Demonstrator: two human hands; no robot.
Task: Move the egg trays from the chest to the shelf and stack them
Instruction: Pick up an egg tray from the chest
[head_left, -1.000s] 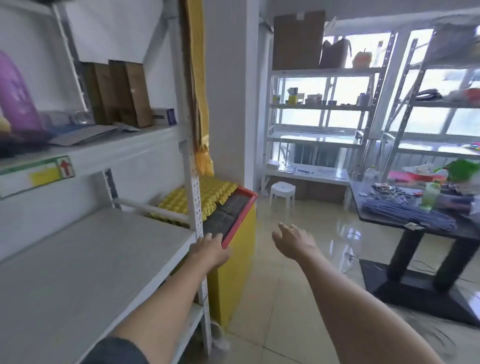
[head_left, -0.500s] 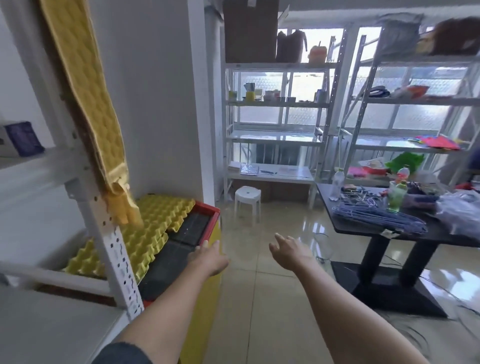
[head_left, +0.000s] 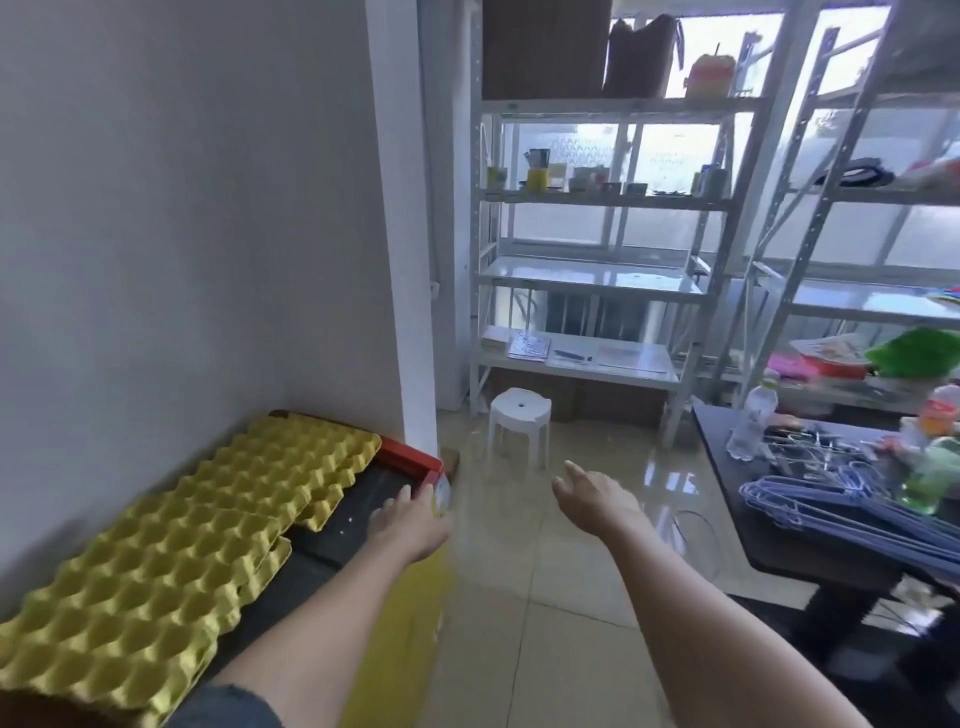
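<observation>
Here left hand (head_left: 410, 519) seemingly rests open above chest (head_left: 415, 460).

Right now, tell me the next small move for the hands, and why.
Probably bring the left hand across from the chest edge to the nearest egg trays and grip their rim; the right hand hangs open over the floor, holding nothing, and the trays lie untouched.
</observation>
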